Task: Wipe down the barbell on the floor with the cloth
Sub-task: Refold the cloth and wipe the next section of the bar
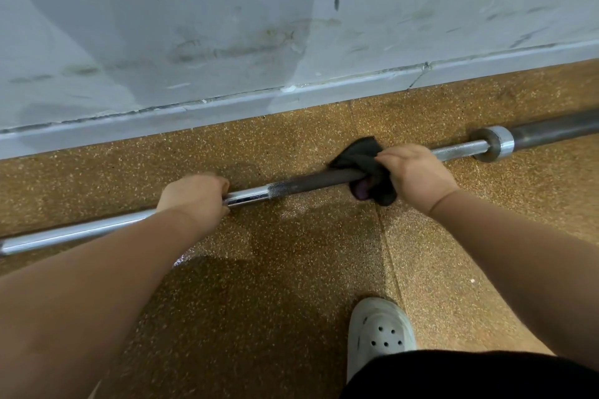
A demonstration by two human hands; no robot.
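Note:
A long steel barbell [304,183] lies on the speckled brown floor, running from lower left to upper right beside the wall. Its collar [494,143] and dark sleeve [557,128] are at the right. My left hand [194,196] grips the shiny part of the shaft left of centre. My right hand [413,173] holds a dark cloth [359,157] wrapped around the shaft, right of centre. The shaft between my hands looks dark and knurled.
A scuffed pale grey wall [227,26] with a baseboard [194,110] runs just behind the bar. My foot in a white clog [379,330] stands on the floor below my right hand. A floor seam [387,253] runs down from the bar.

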